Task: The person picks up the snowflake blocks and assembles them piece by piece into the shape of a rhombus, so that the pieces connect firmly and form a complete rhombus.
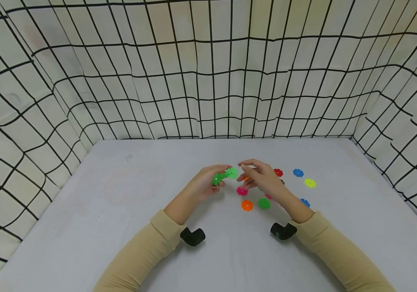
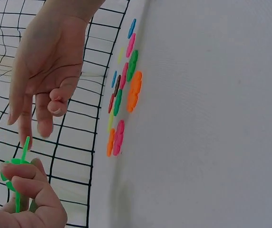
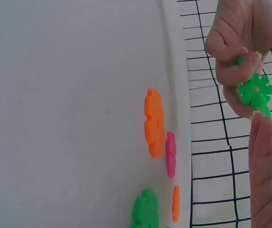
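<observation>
My left hand pinches several green notched discs slotted together, raised over the white table. In the right wrist view, one green disc of this piece faces the camera, with the left fingers curled around the others. My right hand hovers just right of the piece and holds nothing. Its fingers are loosely extended, with fingertips close by the green edge in the left wrist view. Beneath the right hand lies a pink disc, partly overlapped by its fingers.
Loose notched discs lie around and beyond the right hand: orange, green, red, blue and yellow. Black bent pieces sit at both cuffs. White walls with black netting enclose the table.
</observation>
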A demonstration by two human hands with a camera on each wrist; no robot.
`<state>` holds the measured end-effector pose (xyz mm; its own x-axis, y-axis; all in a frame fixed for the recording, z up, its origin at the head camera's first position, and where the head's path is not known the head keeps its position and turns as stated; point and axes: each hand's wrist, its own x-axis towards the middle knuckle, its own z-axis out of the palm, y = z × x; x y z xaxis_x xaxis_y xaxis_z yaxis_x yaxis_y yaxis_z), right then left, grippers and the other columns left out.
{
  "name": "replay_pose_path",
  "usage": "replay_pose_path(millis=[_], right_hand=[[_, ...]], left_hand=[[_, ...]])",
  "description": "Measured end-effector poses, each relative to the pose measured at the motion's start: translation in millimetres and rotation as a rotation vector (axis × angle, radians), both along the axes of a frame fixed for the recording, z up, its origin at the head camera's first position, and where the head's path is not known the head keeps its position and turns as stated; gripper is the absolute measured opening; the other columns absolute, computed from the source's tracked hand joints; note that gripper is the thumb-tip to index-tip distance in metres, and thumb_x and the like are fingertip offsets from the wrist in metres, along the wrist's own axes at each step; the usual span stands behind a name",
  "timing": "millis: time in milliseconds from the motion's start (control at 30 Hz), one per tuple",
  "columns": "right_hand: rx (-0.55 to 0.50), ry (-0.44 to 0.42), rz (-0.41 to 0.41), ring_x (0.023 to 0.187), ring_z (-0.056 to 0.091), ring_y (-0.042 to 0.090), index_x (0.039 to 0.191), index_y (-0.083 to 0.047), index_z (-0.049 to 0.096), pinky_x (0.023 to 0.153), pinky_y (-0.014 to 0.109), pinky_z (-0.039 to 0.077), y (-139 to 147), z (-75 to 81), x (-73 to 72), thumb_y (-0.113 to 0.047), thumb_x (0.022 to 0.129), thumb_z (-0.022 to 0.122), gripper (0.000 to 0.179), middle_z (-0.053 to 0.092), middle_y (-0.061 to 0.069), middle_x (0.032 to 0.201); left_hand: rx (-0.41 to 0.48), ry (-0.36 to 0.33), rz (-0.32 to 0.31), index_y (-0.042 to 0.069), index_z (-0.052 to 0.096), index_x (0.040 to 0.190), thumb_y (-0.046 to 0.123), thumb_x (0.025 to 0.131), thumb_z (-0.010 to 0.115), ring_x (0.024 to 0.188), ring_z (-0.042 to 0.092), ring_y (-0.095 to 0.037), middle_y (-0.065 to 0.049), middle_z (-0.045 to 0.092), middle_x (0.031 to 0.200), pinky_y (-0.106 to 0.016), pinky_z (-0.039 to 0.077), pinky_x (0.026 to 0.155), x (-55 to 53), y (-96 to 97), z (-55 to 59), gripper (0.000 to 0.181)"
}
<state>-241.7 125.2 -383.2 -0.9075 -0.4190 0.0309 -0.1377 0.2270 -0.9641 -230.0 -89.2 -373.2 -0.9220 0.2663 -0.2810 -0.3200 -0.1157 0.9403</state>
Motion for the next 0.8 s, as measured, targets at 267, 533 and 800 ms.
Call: replay_pose_path(millis=[267, 533, 800], right_hand=[[0.446, -0.001, 0.128, 0.067, 0.063, 0.021, 0.124, -0.005, 0.066, 0.067, 0.03, 0.051, 6, -6.3, -11.2, -0.022, 0.099, 0.069, 0.031, 0.065, 0.008, 0.094], [0.644, 0.039, 0.167, 0.063, 0.056, 0.017, 0.111, -0.007, 0.064, 0.064, 0.028, 0.047, -2, -8.9, -12.9, -0.02, 0.091, 0.081, 0.029, 0.06, 0.005, 0.081], [0.704, 0.056, 0.154, 0.067, 0.056, 0.017, 0.113, -0.005, 0.063, 0.064, 0.029, 0.047, -6, -7.7, -15.1, -0.019, 0.091, 0.08, 0.031, 0.059, 0.006, 0.086]], left_hand=[[-0.011, 0.02, 0.022, -0.002, 0.054, 0.143, 0.022, 0.106, 0.052, 0.064, 0.043, -0.01, -0.01, 0.046, 0.128, -0.019, 0.034, 0.057, -2.9, -10.3, 1.4, 0.044], [-0.046, 0.04, 0.043, 0.002, 0.059, 0.141, 0.021, 0.107, 0.053, 0.062, 0.044, -0.009, -0.006, 0.059, 0.126, -0.019, 0.033, 0.056, -0.9, -14.1, 2.7, 0.04], [-0.047, 0.035, 0.046, 0.003, 0.061, 0.138, 0.024, 0.106, 0.056, 0.063, 0.045, -0.009, -0.005, 0.06, 0.122, -0.019, 0.036, 0.058, -1.2, -15.7, 3.0, 0.039]])
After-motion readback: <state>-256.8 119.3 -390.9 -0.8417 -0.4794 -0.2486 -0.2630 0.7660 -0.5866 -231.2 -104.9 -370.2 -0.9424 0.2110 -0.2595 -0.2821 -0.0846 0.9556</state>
